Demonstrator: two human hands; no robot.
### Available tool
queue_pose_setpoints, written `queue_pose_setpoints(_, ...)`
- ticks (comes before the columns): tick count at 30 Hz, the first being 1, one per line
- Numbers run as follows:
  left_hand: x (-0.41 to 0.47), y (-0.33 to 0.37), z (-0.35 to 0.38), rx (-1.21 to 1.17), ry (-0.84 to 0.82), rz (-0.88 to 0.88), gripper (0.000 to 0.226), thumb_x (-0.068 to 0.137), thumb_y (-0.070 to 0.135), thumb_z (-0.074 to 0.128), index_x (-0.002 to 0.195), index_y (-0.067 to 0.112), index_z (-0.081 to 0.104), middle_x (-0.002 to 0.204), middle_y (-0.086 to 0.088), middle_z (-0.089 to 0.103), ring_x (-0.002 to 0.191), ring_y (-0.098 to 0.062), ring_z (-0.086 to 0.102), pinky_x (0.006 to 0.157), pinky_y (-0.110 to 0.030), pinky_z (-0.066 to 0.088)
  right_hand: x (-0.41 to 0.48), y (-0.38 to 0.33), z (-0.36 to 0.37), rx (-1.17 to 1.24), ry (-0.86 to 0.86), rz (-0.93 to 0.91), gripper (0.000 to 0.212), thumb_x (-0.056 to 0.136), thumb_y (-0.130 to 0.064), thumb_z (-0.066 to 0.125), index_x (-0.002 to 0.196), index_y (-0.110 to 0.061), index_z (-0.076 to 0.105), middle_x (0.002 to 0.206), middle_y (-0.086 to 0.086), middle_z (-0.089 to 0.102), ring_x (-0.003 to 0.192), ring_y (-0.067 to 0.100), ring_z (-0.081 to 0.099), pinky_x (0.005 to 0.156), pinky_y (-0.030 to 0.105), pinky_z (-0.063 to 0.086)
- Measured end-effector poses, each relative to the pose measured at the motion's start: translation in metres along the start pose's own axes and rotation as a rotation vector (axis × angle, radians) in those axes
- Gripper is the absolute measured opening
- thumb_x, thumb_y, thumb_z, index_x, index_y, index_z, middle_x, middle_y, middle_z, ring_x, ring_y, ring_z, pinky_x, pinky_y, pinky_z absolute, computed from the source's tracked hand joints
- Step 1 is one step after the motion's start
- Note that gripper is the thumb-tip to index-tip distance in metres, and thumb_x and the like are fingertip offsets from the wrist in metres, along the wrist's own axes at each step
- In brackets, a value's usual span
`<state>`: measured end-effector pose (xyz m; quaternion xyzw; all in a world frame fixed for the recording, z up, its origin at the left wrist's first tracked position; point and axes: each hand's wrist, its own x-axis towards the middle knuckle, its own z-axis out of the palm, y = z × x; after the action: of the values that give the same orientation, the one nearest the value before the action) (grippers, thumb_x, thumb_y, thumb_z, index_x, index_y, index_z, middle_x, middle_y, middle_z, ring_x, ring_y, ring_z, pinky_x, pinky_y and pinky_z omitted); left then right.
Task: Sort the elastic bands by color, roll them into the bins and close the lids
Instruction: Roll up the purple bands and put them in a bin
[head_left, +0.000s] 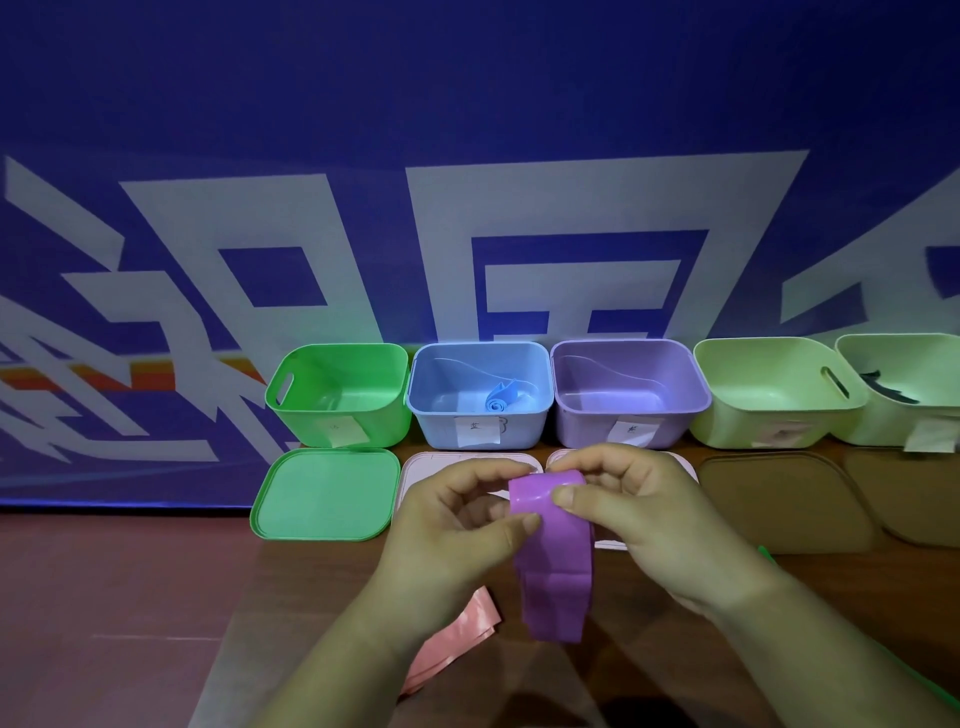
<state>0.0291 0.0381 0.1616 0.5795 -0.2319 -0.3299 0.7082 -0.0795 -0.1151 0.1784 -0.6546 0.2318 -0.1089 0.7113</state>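
Both hands are up in front and close together, with the forearms coming in from the bottom of the view. The left hand (457, 525) pinches the top end of the purple band (556, 577), thumb in front, fingers curled behind. The right hand (644, 514) pinches the same end from the other side.

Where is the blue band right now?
In the head view, the blue band lies rolled up inside the blue bin, second from the left in the row, between the green bin and the purple bin.

Purple band (553, 561); green (337, 395), blue (480, 395), lilac bins (631, 395).
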Motion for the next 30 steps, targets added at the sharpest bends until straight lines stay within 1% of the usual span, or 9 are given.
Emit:
queue_pose_setpoints(4,0.000,0.003,0.005,0.023,0.051,-0.012,0.034,0.070,-0.012,0.075,0.099,0.006,0.074,0.090,-0.013,0.076,0.081,-0.022,0.070,0.073,-0.031,0.059,-0.002,0.001,-0.003,-0.057,-0.011,-0.050,0.018,0.084,-0.008,0.074,0.094,-0.023,0.075,0.095,0.008,0.076,0.086,0.019,0.071,0.086,0.040,0.056)
queue_pose_setpoints(7,0.001,0.002,0.009,0.015,0.079,-0.059,0.033,0.075,-0.018,0.071,0.097,0.006,0.074,0.091,-0.013,0.077,0.081,-0.020,0.071,0.070,-0.028,0.058,-0.005,0.005,-0.007,-0.045,-0.022,-0.081,0.030,0.073,-0.028,0.084,0.100,-0.026,0.073,0.099,0.016,0.073,0.089,0.039,0.070,0.084,0.050,0.056)
queue_pose_setpoints(9,0.003,0.000,0.011,-0.028,0.084,-0.087,0.030,0.071,-0.008,0.075,0.098,0.006,0.076,0.096,-0.018,0.076,0.084,-0.025,0.070,0.076,-0.037,0.058,-0.008,0.006,-0.009,-0.049,-0.036,-0.092,0.040,0.067,-0.035,0.084,0.104,-0.028,0.071,0.099,0.021,0.072,0.090,0.046,0.068,0.083,0.059,0.054)
queue_pose_setpoints(12,0.004,-0.002,0.013,-0.104,0.084,-0.133,0.036,0.068,0.002,0.073,0.104,0.006,0.075,0.103,-0.023,0.073,0.090,-0.033,0.068,0.089,-0.049,0.054,-0.011,0.007,-0.013,-0.056,-0.040,-0.131,0.038,0.072,-0.020,0.081,0.107,-0.027,0.070,0.099,0.017,0.074,0.087,0.042,0.070,0.082,0.061,0.055)
queue_pose_setpoints(16,0.002,-0.001,0.018,-0.122,0.054,-0.171,0.038,0.069,0.005,0.074,0.107,0.009,0.075,0.106,-0.023,0.073,0.093,-0.035,0.067,0.094,-0.057,0.051,-0.015,0.007,-0.017,-0.030,-0.040,-0.157,0.046,0.068,-0.032,0.088,0.109,-0.024,0.069,0.101,0.024,0.071,0.087,0.052,0.065,0.080,0.068,0.052)
queue_pose_setpoints(18,0.002,-0.002,0.020,-0.109,0.044,-0.165,0.038,0.070,0.005,0.073,0.108,0.010,0.075,0.106,-0.022,0.073,0.092,-0.034,0.067,0.093,-0.057,0.051,-0.016,0.009,-0.019,-0.016,-0.032,-0.167,0.042,0.070,-0.027,0.086,0.108,-0.023,0.070,0.102,0.024,0.070,0.087,0.056,0.062,0.081,0.069,0.051)
queue_pose_setpoints(24,-0.001,-0.002,0.023,0.002,0.025,-0.094,0.038,0.071,0.008,0.075,0.108,0.016,0.076,0.105,-0.016,0.075,0.095,-0.028,0.070,0.088,-0.045,0.056,-0.017,0.010,-0.024,0.029,-0.040,-0.126,0.032,0.078,-0.002,0.078,0.104,-0.020,0.071,0.097,0.023,0.072,0.082,0.033,0.071,0.081,0.052,0.058)
queue_pose_setpoints(27,-0.004,-0.003,0.024,-0.015,0.009,-0.079,0.043,0.067,0.015,0.081,0.109,0.017,0.076,0.107,-0.019,0.074,0.098,-0.033,0.068,0.093,-0.054,0.052,-0.018,0.010,-0.025,0.045,-0.043,-0.108,0.033,0.077,0.000,0.076,0.107,-0.013,0.070,0.098,0.018,0.074,0.081,0.025,0.071,0.073,0.034,0.058)
queue_pose_setpoints(30,-0.007,-0.004,0.026,-0.041,-0.002,-0.060,0.047,0.064,0.017,0.082,0.110,0.019,0.075,0.104,-0.030,0.070,0.095,-0.034,0.064,0.095,-0.065,0.047,-0.017,0.010,-0.024,0.076,-0.023,-0.096,0.036,0.074,-0.005,0.078,0.108,-0.011,0.069,0.100,0.016,0.074,0.083,0.022,0.071,0.070,0.029,0.057)
